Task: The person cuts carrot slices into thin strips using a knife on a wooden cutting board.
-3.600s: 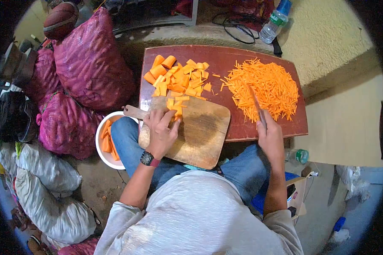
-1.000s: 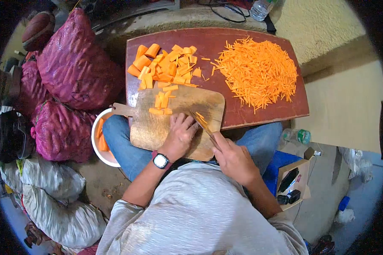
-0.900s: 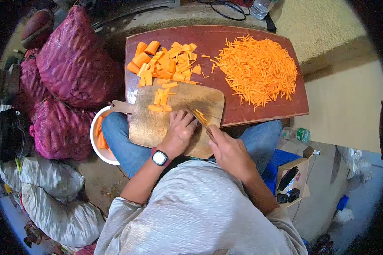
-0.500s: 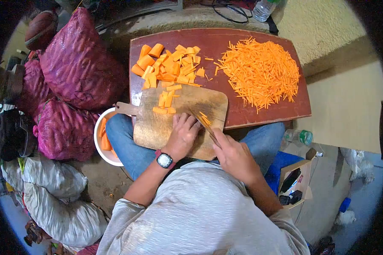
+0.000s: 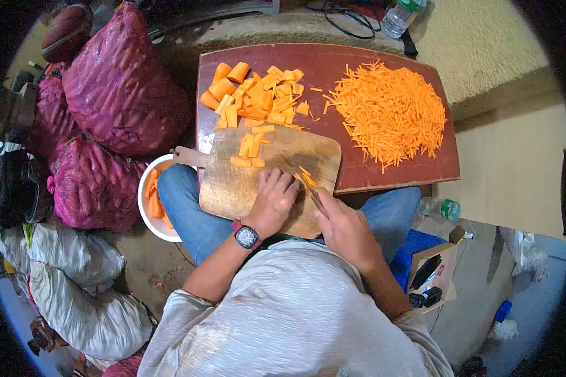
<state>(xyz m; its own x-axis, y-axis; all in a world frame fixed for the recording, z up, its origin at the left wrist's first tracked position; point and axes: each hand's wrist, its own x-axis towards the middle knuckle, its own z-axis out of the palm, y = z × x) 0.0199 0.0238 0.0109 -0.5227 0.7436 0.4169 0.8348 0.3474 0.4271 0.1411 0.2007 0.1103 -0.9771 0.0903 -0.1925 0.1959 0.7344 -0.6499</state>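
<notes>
Orange carrot slabs (image 5: pixel 282 178) are being pinned flat under the curled fingertips of the left hand (image 5: pixel 271 201) on a worn, pale wooden chopping board with a short handle (image 5: pixel 236 185), which is being rested across the person's denim-clad knees and against the near edge of a dark red wooden tabletop (image 5: pixel 333 60). A thin steel knife (image 5: pixel 303 183) is being gripped in the right hand (image 5: pixel 343 227), whose fingers are closed tight round the handle, while the blade is being laid just beside the left knuckles. Judged from this, the cut is best made with the knuckles kept ahead of the fingertips, the blade guided along them, and the slices kept even in width so that the strips match.

Fine, matchstick-like orange carrot strips (image 5: pixel 390 113) are being kept in a loose heap on the right of the tabletop; thicker, blocky carrot chunks (image 5: pixel 255 97) are being kept at its left, with a few spilling onto the board. Peeled carrot lengths are being held in a white round bowl (image 5: pixel 146 210) by the left knee. Bulging purple mesh sacks (image 5: pixel 122 85), coarse in weave, are being stacked at the left.
</notes>
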